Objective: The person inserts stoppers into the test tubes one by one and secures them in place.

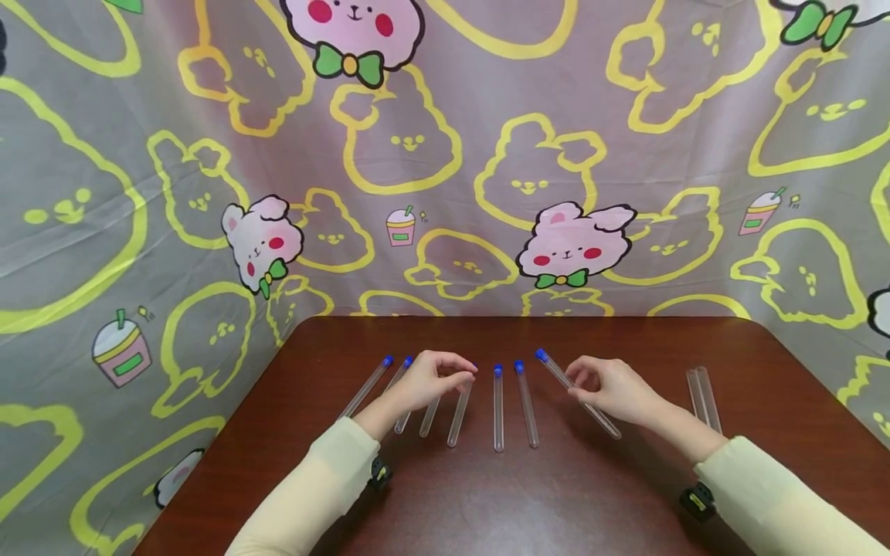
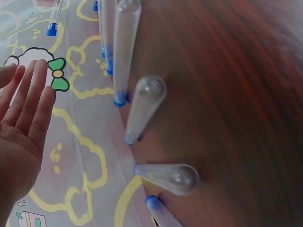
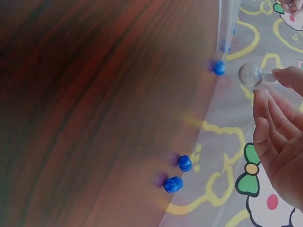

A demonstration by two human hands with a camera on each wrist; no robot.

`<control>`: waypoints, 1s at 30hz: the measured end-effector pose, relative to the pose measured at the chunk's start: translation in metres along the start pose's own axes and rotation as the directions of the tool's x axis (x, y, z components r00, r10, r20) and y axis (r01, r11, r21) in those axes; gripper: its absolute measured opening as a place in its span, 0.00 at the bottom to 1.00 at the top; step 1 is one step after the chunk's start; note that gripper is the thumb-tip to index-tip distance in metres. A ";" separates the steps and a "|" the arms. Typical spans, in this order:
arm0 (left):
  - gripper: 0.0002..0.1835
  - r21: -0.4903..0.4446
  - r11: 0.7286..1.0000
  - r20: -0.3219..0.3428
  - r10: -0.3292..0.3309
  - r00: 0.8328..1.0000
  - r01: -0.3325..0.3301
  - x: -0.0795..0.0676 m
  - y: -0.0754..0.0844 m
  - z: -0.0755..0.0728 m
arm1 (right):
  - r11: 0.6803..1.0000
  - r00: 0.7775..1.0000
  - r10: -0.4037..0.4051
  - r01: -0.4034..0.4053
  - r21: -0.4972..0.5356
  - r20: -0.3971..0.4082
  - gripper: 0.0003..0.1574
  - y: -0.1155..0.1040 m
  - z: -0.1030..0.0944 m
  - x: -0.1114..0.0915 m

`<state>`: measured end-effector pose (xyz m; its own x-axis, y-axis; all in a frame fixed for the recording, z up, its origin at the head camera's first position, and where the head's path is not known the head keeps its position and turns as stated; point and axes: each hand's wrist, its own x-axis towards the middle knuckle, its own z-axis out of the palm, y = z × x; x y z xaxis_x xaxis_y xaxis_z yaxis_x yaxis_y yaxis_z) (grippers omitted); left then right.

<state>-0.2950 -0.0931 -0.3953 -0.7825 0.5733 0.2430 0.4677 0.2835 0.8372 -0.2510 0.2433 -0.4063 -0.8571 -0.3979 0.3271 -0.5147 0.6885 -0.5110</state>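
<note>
My right hand (image 1: 615, 390) pinches a clear test tube (image 1: 603, 421) between thumb and fingers. It slants, with its blue cap (image 1: 541, 354) up at the far left and its rounded end (image 3: 250, 74) toward me. My left hand (image 1: 426, 380) is over the row of capped test tubes; in the left wrist view its fingers (image 2: 35, 94) are fairly straight and hold nothing. Its fingertips overlap the top of one tube (image 1: 459, 417) in the head view. Beside it lie two more capped tubes, one at the middle (image 1: 498, 409) and one just right of that (image 1: 526, 405).
Two clear tubes without caps (image 1: 704, 398) lie side by side at the table's right. Two loose blue caps, one nearer (image 3: 173, 184) and one farther (image 3: 185, 163), are on the brown table (image 1: 445, 502). A patterned cloth (image 1: 459, 208) hangs behind the table.
</note>
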 end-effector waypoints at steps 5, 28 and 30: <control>0.08 0.040 0.999 0.002 -0.020 1.000 0.020 -0.011 0.017 -0.004 | 1.000 1.000 0.006 -0.006 0.019 -0.002 0.15 0.008 0.005 0.004; 0.10 0.102 0.995 -0.043 -0.007 0.999 0.011 -0.026 -0.019 -0.023 | 0.984 0.975 0.150 -0.163 0.074 0.165 0.14 0.020 0.029 0.021; 0.10 0.105 0.994 -0.044 -0.002 0.999 0.007 -0.026 -0.020 -0.023 | 0.984 0.975 0.150 -0.163 0.069 0.164 0.14 0.019 0.030 0.023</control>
<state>-0.2931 -0.1317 -0.4065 -0.8009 0.5383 0.2624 0.5029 0.3667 0.7827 -0.2812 0.2295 -0.4327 -0.9165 -0.3839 0.1120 -0.3682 0.7009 -0.6109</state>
